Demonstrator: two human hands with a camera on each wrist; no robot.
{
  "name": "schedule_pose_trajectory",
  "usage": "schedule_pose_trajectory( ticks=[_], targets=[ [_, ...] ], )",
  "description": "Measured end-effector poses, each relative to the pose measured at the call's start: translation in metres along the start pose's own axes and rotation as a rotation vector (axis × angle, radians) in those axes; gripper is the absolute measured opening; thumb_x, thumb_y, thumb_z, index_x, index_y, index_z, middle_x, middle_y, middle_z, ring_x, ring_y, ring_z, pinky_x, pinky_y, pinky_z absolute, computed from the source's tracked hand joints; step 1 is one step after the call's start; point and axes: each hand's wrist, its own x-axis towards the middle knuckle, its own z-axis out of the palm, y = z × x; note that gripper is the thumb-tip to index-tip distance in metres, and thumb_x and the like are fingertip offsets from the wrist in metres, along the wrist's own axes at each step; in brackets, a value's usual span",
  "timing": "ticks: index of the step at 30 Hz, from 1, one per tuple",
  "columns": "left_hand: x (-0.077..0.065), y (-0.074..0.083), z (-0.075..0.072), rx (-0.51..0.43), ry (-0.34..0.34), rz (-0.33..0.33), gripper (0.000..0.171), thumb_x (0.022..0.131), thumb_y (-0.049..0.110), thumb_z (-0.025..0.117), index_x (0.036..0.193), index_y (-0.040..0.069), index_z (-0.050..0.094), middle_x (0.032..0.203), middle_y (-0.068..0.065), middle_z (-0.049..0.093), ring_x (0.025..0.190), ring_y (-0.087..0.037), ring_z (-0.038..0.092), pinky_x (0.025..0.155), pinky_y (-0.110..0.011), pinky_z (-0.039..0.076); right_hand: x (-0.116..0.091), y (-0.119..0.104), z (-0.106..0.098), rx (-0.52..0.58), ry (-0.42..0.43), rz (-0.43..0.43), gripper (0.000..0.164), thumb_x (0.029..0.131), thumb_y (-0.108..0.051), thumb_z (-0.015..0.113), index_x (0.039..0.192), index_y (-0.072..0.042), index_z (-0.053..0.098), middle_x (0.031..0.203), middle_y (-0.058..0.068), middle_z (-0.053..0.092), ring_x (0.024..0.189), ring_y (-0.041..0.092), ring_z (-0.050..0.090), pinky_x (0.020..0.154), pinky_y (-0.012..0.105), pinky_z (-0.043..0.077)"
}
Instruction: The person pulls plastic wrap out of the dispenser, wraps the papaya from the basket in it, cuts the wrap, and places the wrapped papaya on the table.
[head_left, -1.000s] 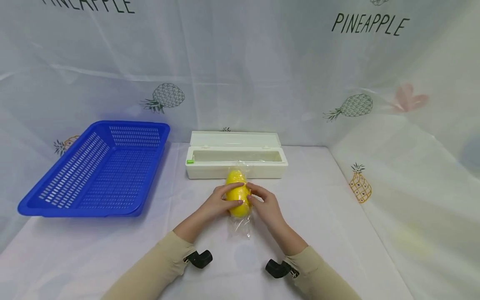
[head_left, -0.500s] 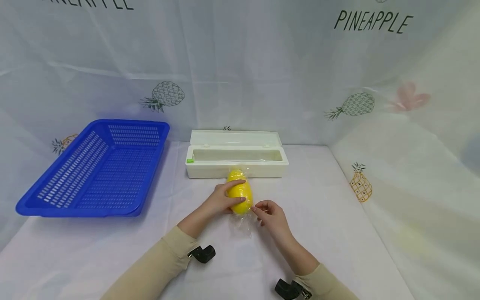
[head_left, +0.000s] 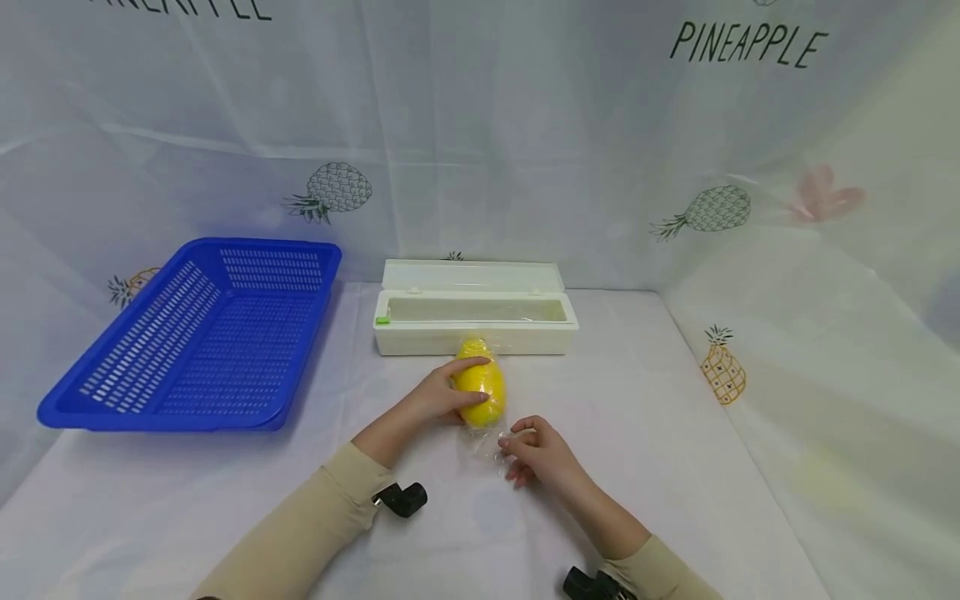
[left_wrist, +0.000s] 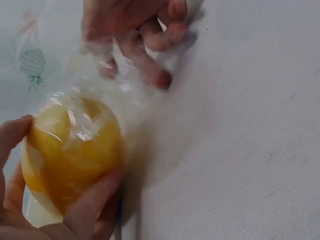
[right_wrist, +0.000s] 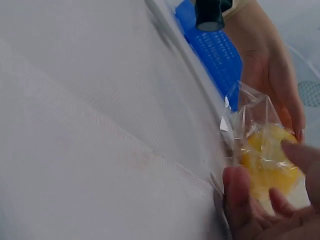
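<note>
A smooth yellow egg-shaped thing, wrapped in clear plastic film, is held above the table in front of the white box. My left hand grips it from the left, thumb on the near side and fingers over the top. From its near end a loose tail of clear film sticks out. My right hand is at this tail, its fingers bent and spread apart. In the left wrist view, film overlaps the right fingers just beyond the yellow thing's end.
A long white cling film box with its lid raised stands at the back, a green slider at its left end. To the left lies a blue perforated basket. A pineapple-print cloth hangs behind the table.
My right hand has left the side of the yellow thing and moved down to the film tail at its near end. The left hand keeps its grip there, almost unmoved.
</note>
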Motion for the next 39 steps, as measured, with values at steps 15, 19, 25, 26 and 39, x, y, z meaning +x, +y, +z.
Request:
schedule_pose_trajectory(
  ticks=[15, 19, 25, 26, 39],
  targets=[
    [-0.001, 0.003, -0.002, -0.117, -0.047, -0.022, 0.058, 0.089, 0.011, 0.072, 0.141, 0.026, 0.052, 0.143, -0.024, 0.032, 0.092, -0.033, 0.060, 0.068, -0.042, 0.058, -0.009, 0.000, -0.005, -0.023, -0.132, -0.174, 0.017, 0.092, -0.004, 0.065, 0.097, 0.004, 0.051, 0.084, 0.016, 0.072, 0.071, 0.021, 0.068, 0.069, 0.028, 0.056],
    [-0.002, 0.005, 0.000, -0.056, -0.063, -0.020, 0.057, 0.088, 0.013, 0.074, 0.140, 0.027, 0.053, 0.146, -0.021, 0.030, 0.091, -0.033, 0.062, 0.069, -0.044, 0.058, -0.011, 0.006, -0.012, -0.048, -0.189, -0.155, 0.011, 0.092, -0.003, 0.065, 0.096, 0.006, 0.059, 0.086, 0.018, 0.072, 0.069, 0.022, 0.068, 0.068, 0.027, 0.056],
    [-0.002, 0.007, 0.001, -0.056, -0.062, -0.031, 0.058, 0.087, 0.011, 0.074, 0.139, 0.026, 0.054, 0.139, -0.021, 0.034, 0.093, -0.034, 0.062, 0.070, -0.045, 0.058, -0.011, 0.011, -0.022, -0.064, -0.282, -0.133, 0.008, 0.092, 0.002, 0.062, 0.096, 0.009, 0.059, 0.088, 0.020, 0.072, 0.067, 0.026, 0.069, 0.061, 0.029, 0.057],
    [-0.002, 0.007, 0.002, -0.046, -0.063, -0.028, 0.058, 0.087, 0.012, 0.074, 0.139, 0.026, 0.054, 0.139, -0.021, 0.034, 0.094, -0.034, 0.062, 0.069, -0.045, 0.058, -0.011, 0.011, -0.023, -0.072, -0.295, -0.137, 0.008, 0.092, 0.003, 0.062, 0.096, 0.009, 0.058, 0.089, 0.020, 0.072, 0.067, 0.027, 0.069, 0.061, 0.030, 0.057],
    [-0.003, 0.008, 0.011, 0.253, -0.029, 0.060, 0.061, 0.083, 0.021, 0.080, 0.138, 0.031, 0.055, 0.143, -0.015, 0.042, 0.101, -0.031, 0.053, 0.072, -0.035, 0.057, 0.000, -0.015, -0.030, -0.222, 0.133, -0.230, 0.021, 0.087, -0.016, 0.075, 0.101, -0.006, 0.065, 0.079, 0.004, 0.060, 0.073, 0.019, 0.054, 0.063, 0.024, 0.048]
  ],
)
